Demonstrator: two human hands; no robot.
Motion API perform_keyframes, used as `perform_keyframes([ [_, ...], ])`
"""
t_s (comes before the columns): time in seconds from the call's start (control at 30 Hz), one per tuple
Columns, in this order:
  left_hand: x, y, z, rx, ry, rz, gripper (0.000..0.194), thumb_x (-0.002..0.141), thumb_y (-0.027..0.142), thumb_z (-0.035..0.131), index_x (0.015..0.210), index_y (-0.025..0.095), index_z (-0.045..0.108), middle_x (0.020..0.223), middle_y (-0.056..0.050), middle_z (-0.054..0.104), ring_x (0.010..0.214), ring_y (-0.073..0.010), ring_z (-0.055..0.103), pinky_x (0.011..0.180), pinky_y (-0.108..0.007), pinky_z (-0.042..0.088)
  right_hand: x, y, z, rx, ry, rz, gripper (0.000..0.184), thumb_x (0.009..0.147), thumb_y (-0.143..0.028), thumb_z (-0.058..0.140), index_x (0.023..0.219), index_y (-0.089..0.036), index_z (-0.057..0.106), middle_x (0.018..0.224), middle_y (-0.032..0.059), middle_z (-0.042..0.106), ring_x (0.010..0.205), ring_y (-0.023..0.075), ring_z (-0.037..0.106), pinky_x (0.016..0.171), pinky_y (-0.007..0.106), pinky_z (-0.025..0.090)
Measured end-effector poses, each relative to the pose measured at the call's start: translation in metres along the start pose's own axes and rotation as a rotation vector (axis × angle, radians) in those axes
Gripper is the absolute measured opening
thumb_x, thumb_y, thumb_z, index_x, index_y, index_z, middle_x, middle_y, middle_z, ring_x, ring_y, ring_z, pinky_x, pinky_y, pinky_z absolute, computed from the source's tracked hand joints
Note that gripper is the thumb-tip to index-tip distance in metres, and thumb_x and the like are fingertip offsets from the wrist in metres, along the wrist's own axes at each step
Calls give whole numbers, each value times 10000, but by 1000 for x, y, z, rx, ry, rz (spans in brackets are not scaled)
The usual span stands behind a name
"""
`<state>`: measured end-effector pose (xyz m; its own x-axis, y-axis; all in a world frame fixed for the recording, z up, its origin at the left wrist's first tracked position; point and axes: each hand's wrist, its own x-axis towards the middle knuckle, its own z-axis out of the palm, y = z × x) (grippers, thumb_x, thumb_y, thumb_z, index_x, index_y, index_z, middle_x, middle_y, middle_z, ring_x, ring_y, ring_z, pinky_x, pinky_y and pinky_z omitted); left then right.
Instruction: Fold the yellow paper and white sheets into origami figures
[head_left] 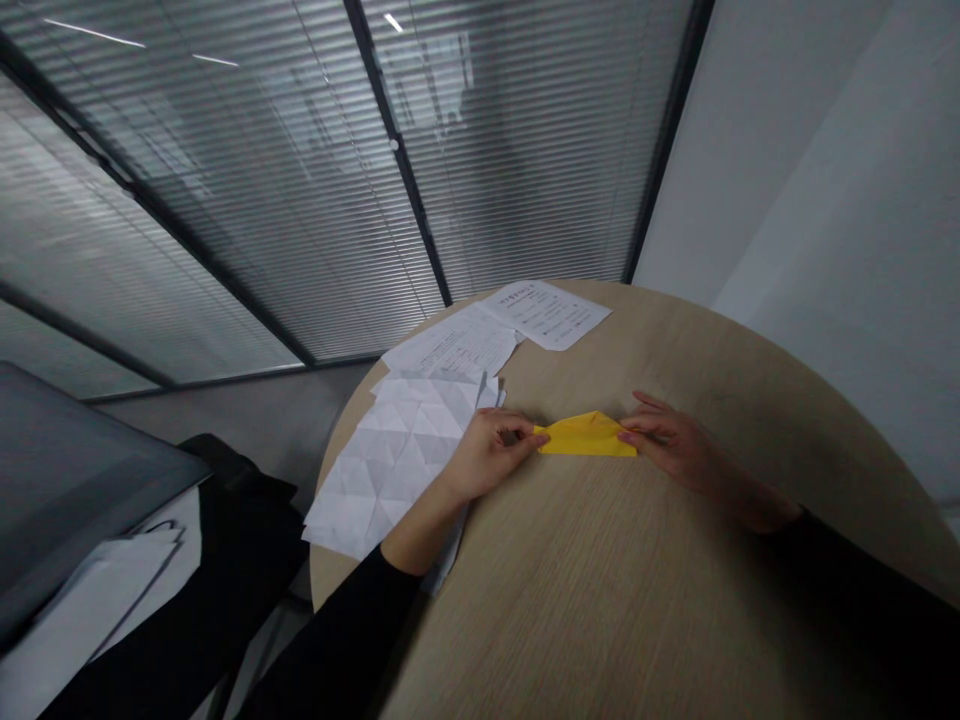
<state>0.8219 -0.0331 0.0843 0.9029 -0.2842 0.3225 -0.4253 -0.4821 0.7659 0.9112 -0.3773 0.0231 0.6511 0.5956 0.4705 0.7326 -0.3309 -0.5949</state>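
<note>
A folded yellow paper [586,435] lies flat on the round wooden table [615,580], shaped like a long low triangle. My left hand [491,452] pinches its left tip between thumb and fingers. My right hand [671,440] presses its right tip, fingers closed on the paper's edge. Both forearms wear black sleeves.
A creased white sheet [394,455] lies under my left wrist at the table's left edge. Two printed sheets [551,312] lie farther back. Beyond the table stand glass partitions with blinds [300,200]. A dark bag and white papers [112,590] sit at lower left.
</note>
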Motion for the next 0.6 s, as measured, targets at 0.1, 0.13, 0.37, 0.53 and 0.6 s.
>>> perform_keyframes([
  [0.1, 0, 0, 0, 108, -25, 60, 241, 1167, 356, 724, 1081, 220, 903, 992, -65, 882, 896, -210, 784, 909, -389, 577, 0, 1, 0, -30, 17, 4, 246, 1153, -394, 666, 1076, -320, 888, 914, -20, 874, 816, 224, 837, 1401, 711, 451],
  [0.13, 0, 0, 0, 156, -25, 68, 231, 1174, 347, 710, 1116, 234, 904, 1024, -63, 892, 935, -223, 797, 985, -429, 571, -1, 0, 0, -45, 29, 3, 240, 1150, -394, 674, 1083, -320, 892, 913, -16, 874, 814, 225, 836, 1396, 708, 456],
  [0.37, -5, 9, 1, 374, 68, 179, 217, 1171, 378, 727, 1321, 302, 865, 1301, -71, 868, 1214, -278, 789, 1212, -535, 452, 1, -18, -5, -159, 127, -48, 192, 1141, -340, 723, 1184, -372, 908, 1105, 2, 929, 959, 266, 866, 1367, 725, 450],
  [0.53, -5, 9, 3, 439, 12, 296, 195, 1180, 343, 692, 1267, 305, 862, 1305, -57, 867, 1185, -261, 789, 1238, -518, 438, 3, -28, -10, -252, 144, -127, 226, 1122, -286, 732, 1183, -414, 908, 1138, -3, 905, 1041, 263, 850, 1333, 661, 493],
  [0.6, -5, 7, 4, 439, -60, 329, 220, 1174, 343, 690, 1323, 287, 842, 1335, -73, 862, 1190, -270, 788, 1192, -501, 475, 2, -27, -10, -291, 117, -139, 241, 1106, -269, 735, 1175, -421, 909, 1074, -7, 881, 1003, 254, 830, 1315, 648, 515],
])
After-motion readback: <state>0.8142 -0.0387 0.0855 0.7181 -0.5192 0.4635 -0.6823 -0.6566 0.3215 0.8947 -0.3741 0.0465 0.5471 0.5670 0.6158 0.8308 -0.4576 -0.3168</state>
